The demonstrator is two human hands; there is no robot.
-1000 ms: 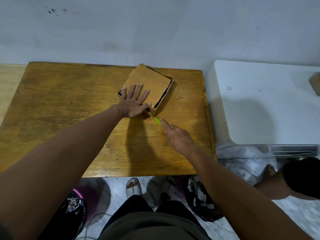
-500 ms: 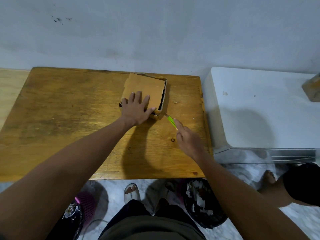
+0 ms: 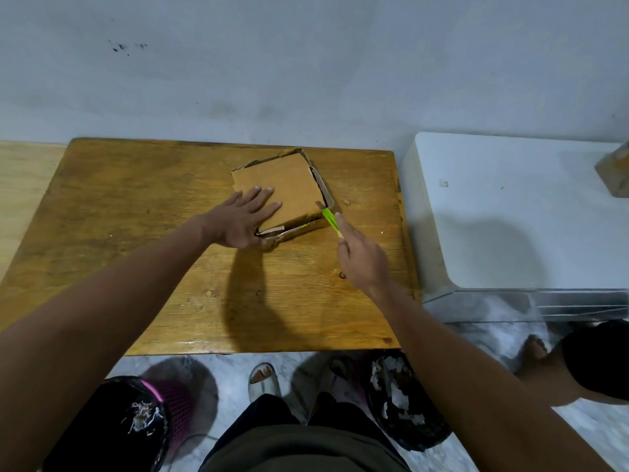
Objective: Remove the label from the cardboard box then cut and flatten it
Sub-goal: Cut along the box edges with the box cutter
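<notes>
Both hands were on the job: the left hand (image 3: 243, 218), fingers spread, lay flat on the cardboard box (image 3: 284, 194) at the far middle of the wooden surface (image 3: 136, 240). Right hand (image 3: 362, 258) pinched a green cutter (image 3: 330, 222), tip at the box's near-right corner, so that hand was closer to the cut.

The desk (image 3: 136, 233) lies bare along its left half and across the near strip, so a hand could sweep in there unhindered. The cardboard box (image 3: 289, 189) blocks the far centre, with the left hand (image 3: 243, 219) pressed flat on its near-left corner and the right hand (image 3: 362, 257) holding a green cutter (image 3: 329, 219) at its near-right corner (2 arms crossing the near desk). Right of the desk, a white cabinet (image 3: 510, 216) stands just beside the edge; behind everything the wall (image 3: 306, 80) closes the far side.
</notes>
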